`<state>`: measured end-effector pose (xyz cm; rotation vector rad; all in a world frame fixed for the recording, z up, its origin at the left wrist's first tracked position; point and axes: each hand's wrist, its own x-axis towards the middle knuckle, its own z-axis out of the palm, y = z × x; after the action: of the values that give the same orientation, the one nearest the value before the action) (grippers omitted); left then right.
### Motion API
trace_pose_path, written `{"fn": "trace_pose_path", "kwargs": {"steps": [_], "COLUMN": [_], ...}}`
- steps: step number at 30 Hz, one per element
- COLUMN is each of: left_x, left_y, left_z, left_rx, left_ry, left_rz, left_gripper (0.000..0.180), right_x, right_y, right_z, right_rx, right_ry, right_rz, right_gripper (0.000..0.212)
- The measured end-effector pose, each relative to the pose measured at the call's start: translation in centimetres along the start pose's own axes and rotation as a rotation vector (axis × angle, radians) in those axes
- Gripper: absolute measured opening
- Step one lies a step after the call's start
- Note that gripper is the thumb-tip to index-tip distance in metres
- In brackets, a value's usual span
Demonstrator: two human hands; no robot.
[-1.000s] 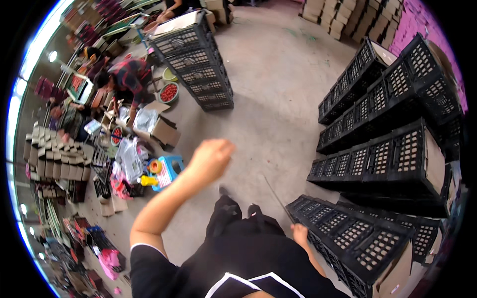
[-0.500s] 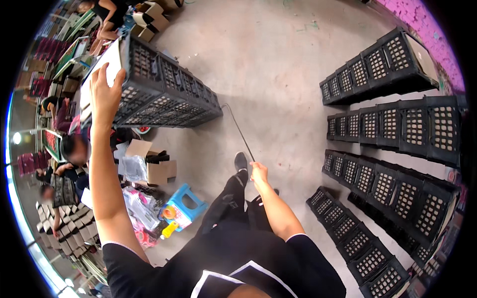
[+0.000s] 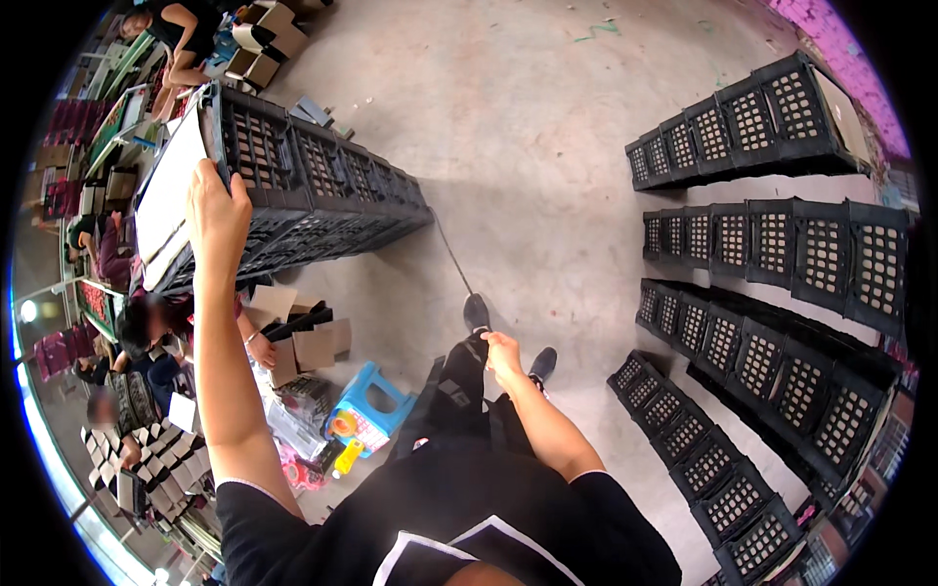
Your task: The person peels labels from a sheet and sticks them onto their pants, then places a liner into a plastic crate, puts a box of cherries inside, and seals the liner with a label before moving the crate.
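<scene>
A tall stack of black plastic crates (image 3: 332, 186) leans away at my left, with a white sheet (image 3: 176, 195) on its top. My left hand (image 3: 217, 213) grips the top crate's edge, fingers over the sheet and thumb near the rim. By my legs, my right hand (image 3: 502, 357) is closed around the near end of a thin dark rod (image 3: 450, 252). The rod slants across the floor to the foot of the stack; its far tip is hard to make out. My shoe and leg hide part of its near length.
Several rows of black crate stacks (image 3: 767, 244) stand at the right, beside a pink wall (image 3: 850, 49). A blue plastic stool (image 3: 376, 405), a yellow bottle (image 3: 348, 457) and an open cardboard box (image 3: 318, 347) sit at my left. Several people work along the left side.
The stack's top has shifted nearer, and my left fingers have drawn together on its edge. My right hand has come slightly toward me with the rod. A co-worker's hand now shows by the cardboard box.
</scene>
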<state>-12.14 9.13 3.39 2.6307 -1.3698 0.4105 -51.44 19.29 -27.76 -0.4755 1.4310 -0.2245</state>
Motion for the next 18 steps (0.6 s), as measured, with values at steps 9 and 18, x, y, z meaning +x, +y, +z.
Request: {"fn": "trace_pose_path", "kwargs": {"steps": [9,18], "left_x": [-5.0,-21.5], "left_y": [-1.1,-0.5], "left_z": [-1.0,-6.1], "left_rx": [-0.029,-0.141], "left_ry": [0.065,0.065], "left_rz": [-0.012,0.184], "left_gripper": [0.023,0.011], "right_x": [-2.4,-9.1], "right_y": [-0.9,6.7], "right_z": [-3.7,-15.6], "right_rx": [0.256,0.33], "right_ry": [-0.096,-0.128], "right_rz": [0.159,0.286], "right_gripper": [0.017,0.013]}}
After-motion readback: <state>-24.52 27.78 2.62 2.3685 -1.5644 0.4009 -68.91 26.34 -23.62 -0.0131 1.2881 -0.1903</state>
